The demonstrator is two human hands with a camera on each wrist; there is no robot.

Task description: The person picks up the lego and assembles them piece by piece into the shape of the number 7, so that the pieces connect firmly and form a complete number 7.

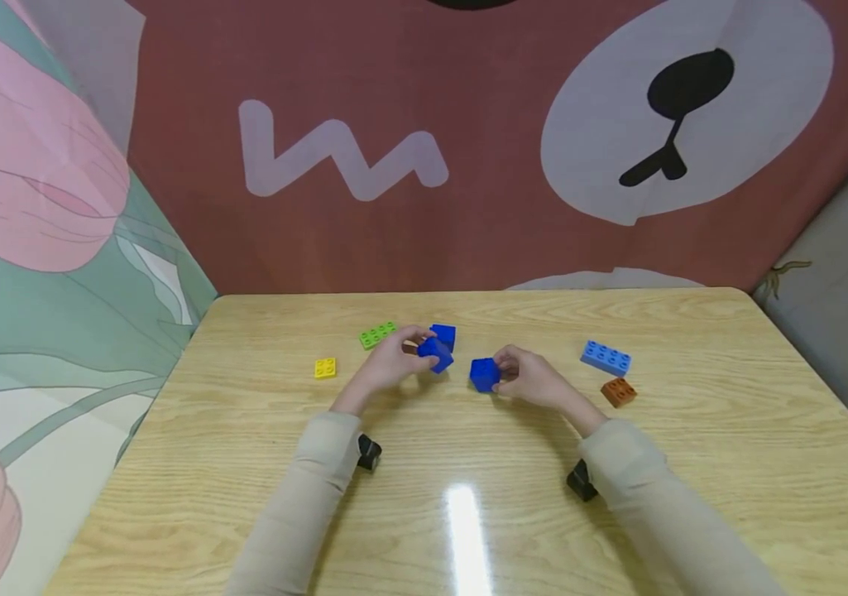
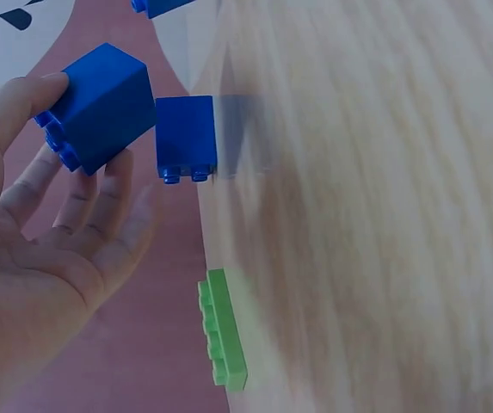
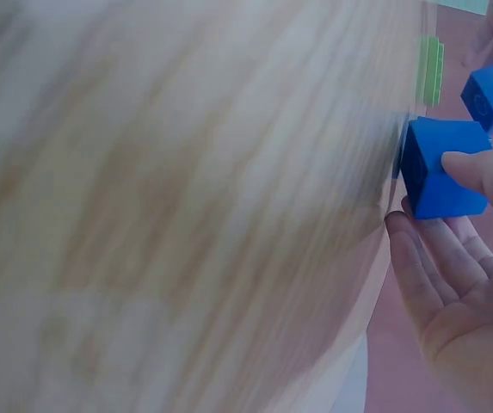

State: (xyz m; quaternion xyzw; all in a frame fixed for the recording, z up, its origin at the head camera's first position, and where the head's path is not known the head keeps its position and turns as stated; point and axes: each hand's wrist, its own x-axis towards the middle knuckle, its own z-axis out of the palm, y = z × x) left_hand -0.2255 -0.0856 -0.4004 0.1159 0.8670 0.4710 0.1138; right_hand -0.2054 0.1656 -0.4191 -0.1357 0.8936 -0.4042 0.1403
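Note:
My left hand [image 1: 394, 362] pinches a dark blue cube brick [image 1: 435, 354] between thumb and fingertips, lifted off the wooden table [image 1: 424, 497]. In the left wrist view that brick [image 2: 100, 105] sits at my fingertips [image 2: 100, 185], studs showing. A second dark blue brick [image 1: 444, 334] stands on the table just behind it, also seen in the left wrist view [image 2: 186, 136]. My right hand [image 1: 528, 377] grips a third dark blue cube brick [image 1: 484, 374] close to the table; in the right wrist view the brick [image 3: 442, 166] is held by thumb and fingers [image 3: 478, 172].
A flat green brick [image 1: 377, 334] and a small yellow brick [image 1: 325, 367] lie left of my hands. A light blue brick [image 1: 606, 358] and a brown brick [image 1: 619, 391] lie to the right. Patterned fabric walls [image 1: 424, 149] enclose the table on the far and both sides.

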